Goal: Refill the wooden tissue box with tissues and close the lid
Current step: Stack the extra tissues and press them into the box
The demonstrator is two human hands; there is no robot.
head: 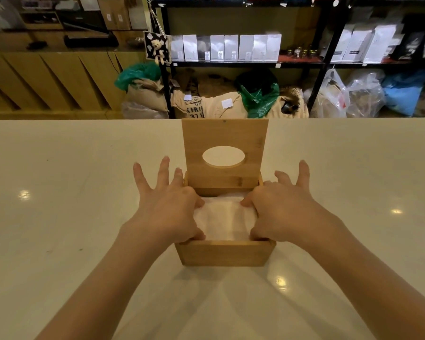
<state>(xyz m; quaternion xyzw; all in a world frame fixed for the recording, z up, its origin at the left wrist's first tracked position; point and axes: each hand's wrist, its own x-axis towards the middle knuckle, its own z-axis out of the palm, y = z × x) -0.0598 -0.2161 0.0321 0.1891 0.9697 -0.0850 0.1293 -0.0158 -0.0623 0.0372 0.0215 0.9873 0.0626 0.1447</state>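
— So, where was the wooden tissue box (225, 252)?
— Mid tabletop (59, 192), lid (225, 136) upright, tissues (225, 222) inside.
— Grip?
— Left hand (168, 209) and right hand (284, 212) pressed on the tissues, fingers spread, nothing clenched.

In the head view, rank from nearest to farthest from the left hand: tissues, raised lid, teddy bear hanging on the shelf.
From the left hand:
1. Tissues, touching, inside the box.
2. Lid, upright behind.
3. Teddy bear, far back.
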